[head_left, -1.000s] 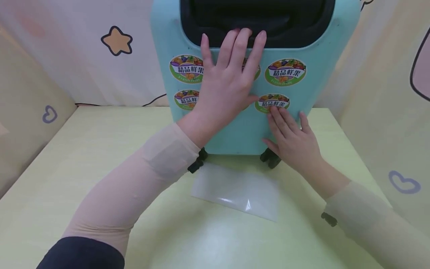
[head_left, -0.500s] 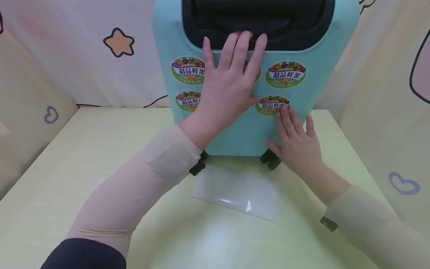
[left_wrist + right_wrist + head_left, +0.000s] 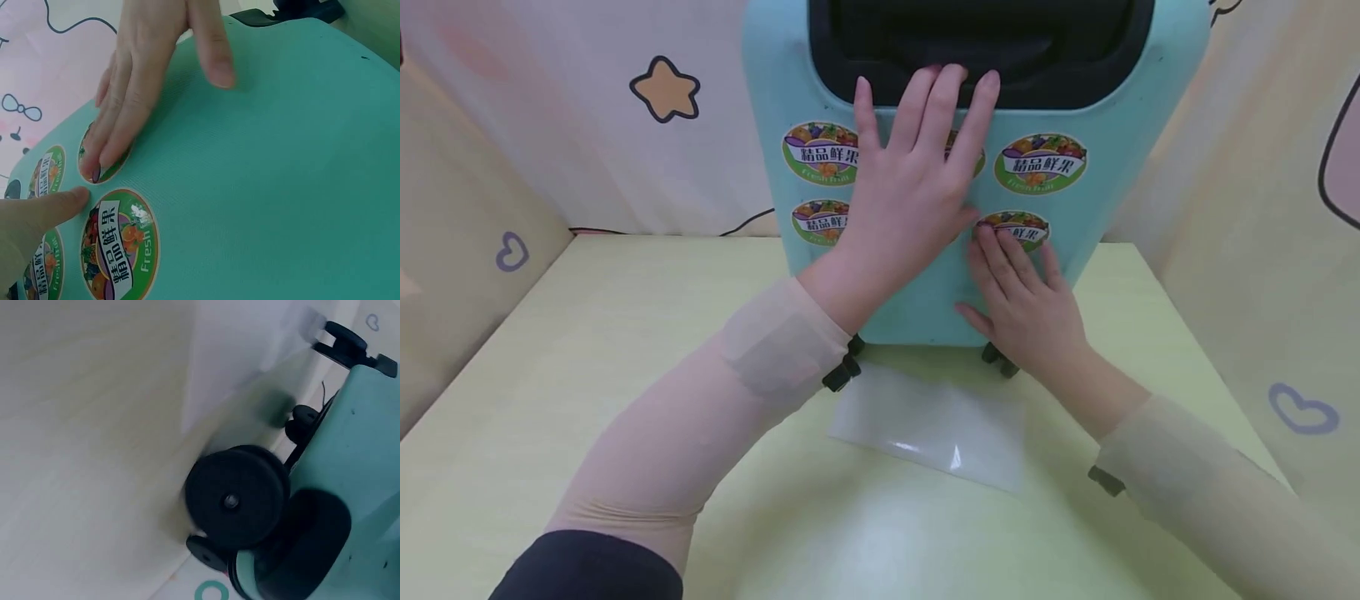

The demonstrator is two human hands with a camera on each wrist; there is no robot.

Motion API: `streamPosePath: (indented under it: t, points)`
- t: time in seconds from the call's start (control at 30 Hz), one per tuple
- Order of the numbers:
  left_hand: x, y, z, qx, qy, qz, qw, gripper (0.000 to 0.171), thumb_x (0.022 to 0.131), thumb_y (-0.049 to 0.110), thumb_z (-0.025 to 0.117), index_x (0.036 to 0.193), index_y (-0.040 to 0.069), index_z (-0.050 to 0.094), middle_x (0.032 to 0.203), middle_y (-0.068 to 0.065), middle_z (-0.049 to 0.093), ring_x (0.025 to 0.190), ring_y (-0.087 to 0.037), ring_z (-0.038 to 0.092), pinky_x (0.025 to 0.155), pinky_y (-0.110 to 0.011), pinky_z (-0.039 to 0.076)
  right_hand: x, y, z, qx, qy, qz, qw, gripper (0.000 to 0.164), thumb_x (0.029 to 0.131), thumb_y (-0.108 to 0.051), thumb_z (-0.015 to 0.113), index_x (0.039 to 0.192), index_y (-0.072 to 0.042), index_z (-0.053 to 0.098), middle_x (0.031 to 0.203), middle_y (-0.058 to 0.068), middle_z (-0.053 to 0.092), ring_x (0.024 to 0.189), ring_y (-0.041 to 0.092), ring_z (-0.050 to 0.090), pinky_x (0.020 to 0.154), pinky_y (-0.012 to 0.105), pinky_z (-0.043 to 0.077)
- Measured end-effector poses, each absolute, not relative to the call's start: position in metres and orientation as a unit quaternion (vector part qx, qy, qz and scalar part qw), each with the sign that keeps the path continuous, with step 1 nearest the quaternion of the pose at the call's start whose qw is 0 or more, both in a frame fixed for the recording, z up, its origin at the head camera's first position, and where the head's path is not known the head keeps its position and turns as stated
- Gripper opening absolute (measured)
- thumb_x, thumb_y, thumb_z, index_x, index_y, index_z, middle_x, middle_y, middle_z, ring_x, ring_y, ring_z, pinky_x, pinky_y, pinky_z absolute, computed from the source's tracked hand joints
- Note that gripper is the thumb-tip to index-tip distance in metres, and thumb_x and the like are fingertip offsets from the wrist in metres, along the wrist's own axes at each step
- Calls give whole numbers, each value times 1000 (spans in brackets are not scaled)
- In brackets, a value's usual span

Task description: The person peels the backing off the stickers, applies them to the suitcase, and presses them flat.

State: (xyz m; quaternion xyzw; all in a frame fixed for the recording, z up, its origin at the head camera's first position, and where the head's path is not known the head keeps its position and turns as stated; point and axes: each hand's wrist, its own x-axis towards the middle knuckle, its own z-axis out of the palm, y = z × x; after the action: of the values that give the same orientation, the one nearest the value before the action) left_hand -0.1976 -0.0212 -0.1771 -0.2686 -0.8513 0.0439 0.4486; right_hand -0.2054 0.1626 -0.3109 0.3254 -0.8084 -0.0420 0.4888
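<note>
A light blue suitcase (image 3: pixel 917 312) with a black recessed panel (image 3: pixel 985 50) stands upright on the table. Oval fresh-fruit stickers are stuck on its front in two rows. My left hand (image 3: pixel 906 196) lies over the middle of them, its straight fingers reaching up to the black panel's edge and its palm hiding part of the stickers. With straight fingertips, my right hand (image 3: pixel 1030 308) presses the left part of the lower right sticker (image 3: pixel 1033 229). In the left wrist view, the lower middle sticker (image 3: pixel 119 244) shows beside my left thumb (image 3: pixel 47 209).
A glossy white sheet (image 3: pixel 932 429) lies on the pale green table (image 3: pixel 625 375) in front of the suitcase. Black wheels (image 3: pixel 237 497) hold the suitcase up. Printed curtains (image 3: pixel 550 108) surround the back and sides.
My right hand slid to the right along the lower right sticker, then back left and slightly up to its left part. My left hand stays in place on the suitcase.
</note>
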Motion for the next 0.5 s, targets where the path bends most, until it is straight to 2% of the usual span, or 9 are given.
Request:
streamPosePath:
  t: [0.17, 0.37, 0.5]
  points:
    - [-196, -21, -176, -265, -854, 48, 444, 89, 79, 58, 62, 146, 8, 29, 143, -16, 33, 132, -31, 24, 106, -60, -2, -203, 169, -309, 311, -818, -41, 482, 62, 99, -49, 28, 145, -6, 32, 154, 0, 15, 137, 18, 27, 106, 53, 22]
    - [-195, -20, -177, -262, -859, 48, 437, 89, 79, 59, 61, 146, 9, 29, 143, -16, 33, 132, -31, 24, 106, -60, -3, -203, 179, -307, 309, -818, -35, 483, 64, 98, -50, 31, 147, -8, 28, 155, -4, 10, 141, 12, 11, 111, 47, 10]
    - [-194, -20, -176, -261, -860, 49, 436, 90, 79, 58, 61, 146, 9, 28, 143, -16, 33, 133, -31, 24, 106, -60, -3, -203, 184, -306, 305, -810, -35, 499, 64, 98, -50, 33, 145, -8, 32, 155, -3, 14, 140, 12, 13, 111, 44, 7]
